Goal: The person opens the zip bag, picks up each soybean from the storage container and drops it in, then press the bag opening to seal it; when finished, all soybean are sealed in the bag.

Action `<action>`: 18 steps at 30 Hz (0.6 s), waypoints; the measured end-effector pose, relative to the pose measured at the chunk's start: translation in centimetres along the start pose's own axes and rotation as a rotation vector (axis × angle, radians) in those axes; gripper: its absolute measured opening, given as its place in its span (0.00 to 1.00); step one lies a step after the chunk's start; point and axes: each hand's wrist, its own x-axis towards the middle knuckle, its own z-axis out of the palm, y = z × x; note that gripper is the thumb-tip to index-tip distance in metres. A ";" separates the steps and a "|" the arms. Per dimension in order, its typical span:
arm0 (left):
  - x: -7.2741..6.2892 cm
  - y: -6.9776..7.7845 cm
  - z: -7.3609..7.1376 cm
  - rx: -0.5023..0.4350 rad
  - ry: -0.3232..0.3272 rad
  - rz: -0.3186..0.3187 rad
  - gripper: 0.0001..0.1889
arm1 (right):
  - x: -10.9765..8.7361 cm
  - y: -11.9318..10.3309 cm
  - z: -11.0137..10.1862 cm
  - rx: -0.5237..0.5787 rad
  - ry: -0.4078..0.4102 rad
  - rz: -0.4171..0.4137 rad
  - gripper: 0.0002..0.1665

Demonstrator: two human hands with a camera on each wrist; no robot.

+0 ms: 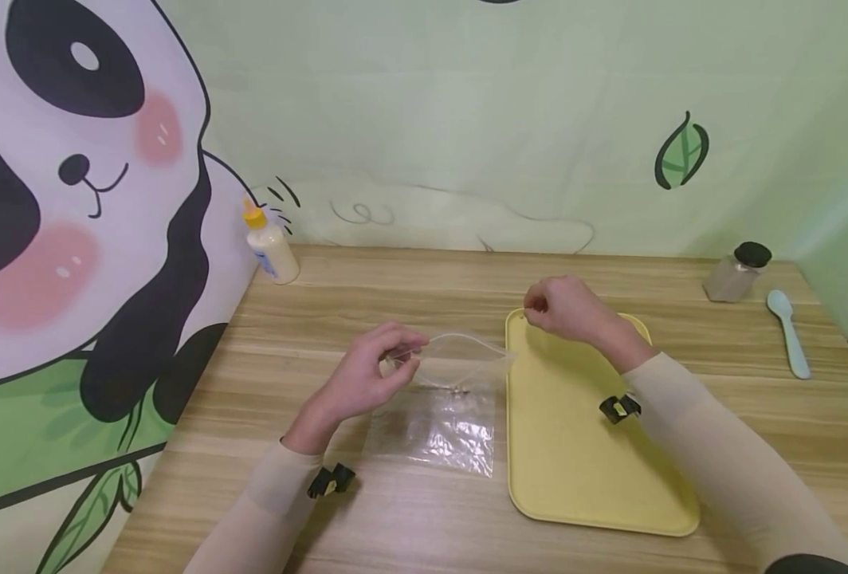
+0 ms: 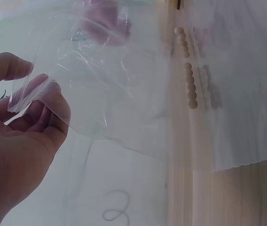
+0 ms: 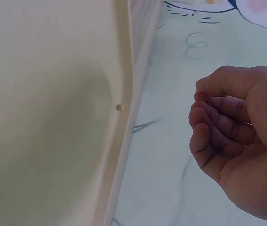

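My left hand (image 1: 367, 371) pinches the left edge of a clear zip bag (image 1: 434, 426) near its mouth, which gapes in the head view. Thumb and fingers close on the film (image 2: 100, 84) in the left wrist view. Through the plastic, several small round tan beads (image 2: 191, 84) show in a row. Above the far left corner of a yellow tray (image 1: 589, 462), my right hand (image 1: 567, 307) has its fingers curled, thumb and forefinger tips together; nothing shows between them. One small bead (image 3: 119, 107) lies by the tray's rim, apart from that hand in the right wrist view.
At the back left stands a glue-like bottle (image 1: 273, 251) with a yellow cap. A black-lidded jar (image 1: 734, 275) and a pale blue spoon (image 1: 790, 335) are at the right. Behind the wooden table (image 1: 395, 279) hangs a printed panda backdrop (image 1: 431, 119).
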 end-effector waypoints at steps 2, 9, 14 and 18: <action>0.0 0.0 0.0 0.000 -0.001 0.000 0.16 | -0.1 -0.4 -0.2 0.004 0.012 -0.014 0.07; 0.0 0.0 0.0 -0.002 -0.002 -0.012 0.16 | -0.2 -1.8 -1.1 0.028 0.047 -0.052 0.07; 0.0 0.0 0.0 0.001 -0.004 -0.009 0.16 | -0.5 -2.5 -1.4 0.038 0.057 -0.075 0.06; 0.0 0.0 0.0 0.002 -0.001 -0.008 0.16 | -0.7 -3.0 -1.5 0.043 0.076 -0.097 0.06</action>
